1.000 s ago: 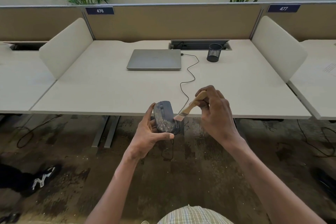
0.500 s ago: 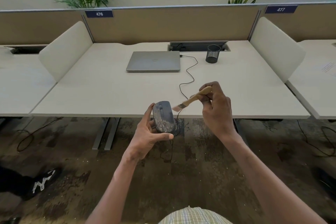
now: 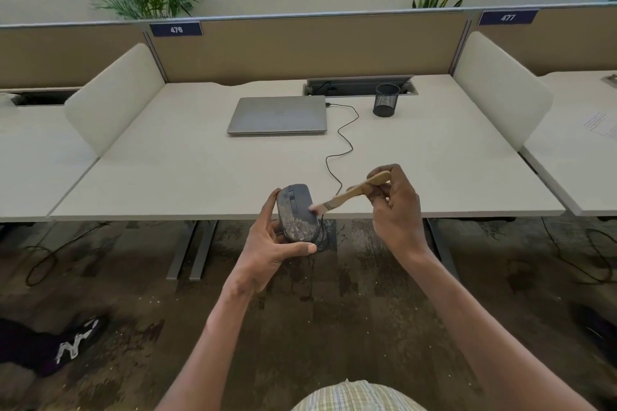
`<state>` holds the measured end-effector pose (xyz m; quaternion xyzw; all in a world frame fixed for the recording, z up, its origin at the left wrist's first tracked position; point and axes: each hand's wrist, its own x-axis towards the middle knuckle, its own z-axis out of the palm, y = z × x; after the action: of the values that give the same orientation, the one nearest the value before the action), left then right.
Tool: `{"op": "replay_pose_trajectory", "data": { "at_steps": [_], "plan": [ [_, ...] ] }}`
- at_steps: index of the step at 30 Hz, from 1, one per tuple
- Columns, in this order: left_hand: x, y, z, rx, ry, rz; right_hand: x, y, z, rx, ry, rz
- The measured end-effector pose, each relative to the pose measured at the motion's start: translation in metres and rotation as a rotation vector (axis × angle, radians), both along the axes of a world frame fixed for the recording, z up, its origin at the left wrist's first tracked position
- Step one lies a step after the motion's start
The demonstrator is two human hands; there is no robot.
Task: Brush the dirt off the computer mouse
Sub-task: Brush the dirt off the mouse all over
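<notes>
- One dirty mouse [image 3: 297,212] sat in the left hand [image 3: 267,252], fingers curled round it, just past the tabletop [image 3: 187,173] edge.
- One brush [image 3: 350,194], pinched by the right hand [image 3: 397,207], touched its right side.
- One laptop [image 3: 278,114] and one cup [image 3: 386,99] stood behind.

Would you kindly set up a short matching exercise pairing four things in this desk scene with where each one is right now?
Things:
1. computer mouse
2. brush
3. laptop
4. mesh pen cup

Places:
A. lying closed on the desk, cable plugged into its right side
B. standing on the desk, right of the laptop
C. held in the left hand, at the desk's front edge
D. held in the right hand, bristles at the mouse's right side

Pairs: 1-C, 2-D, 3-A, 4-B
</notes>
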<state>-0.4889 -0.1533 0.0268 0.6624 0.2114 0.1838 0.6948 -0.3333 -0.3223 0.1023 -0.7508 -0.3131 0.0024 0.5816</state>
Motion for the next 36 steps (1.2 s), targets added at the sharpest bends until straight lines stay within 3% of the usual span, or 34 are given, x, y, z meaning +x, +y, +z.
{"op": "replay_pose_trajectory", "data": {
  "at_steps": [5,12,22,27,31,36],
  "plan": [
    [-0.003,0.002,-0.001,0.007,0.021,0.000,0.003,-0.009,-0.007,-0.048,0.019,0.023],
    [0.003,-0.003,0.007,0.029,0.040,-0.040,0.024,0.017,0.015,0.060,0.051,-0.102],
    [0.002,-0.001,0.008,0.000,0.063,-0.016,0.014,0.002,0.001,-0.075,0.050,0.040],
    [0.008,-0.008,0.009,0.065,0.096,-0.019,0.005,0.006,0.025,-0.066,-0.281,0.063],
    [0.010,-0.011,0.010,0.092,0.107,0.001,-0.014,0.011,0.027,-0.185,-0.575,0.137],
    [0.005,-0.012,0.013,0.091,0.127,0.018,-0.027,0.003,0.024,-0.298,-0.667,0.175]
  ]
}}
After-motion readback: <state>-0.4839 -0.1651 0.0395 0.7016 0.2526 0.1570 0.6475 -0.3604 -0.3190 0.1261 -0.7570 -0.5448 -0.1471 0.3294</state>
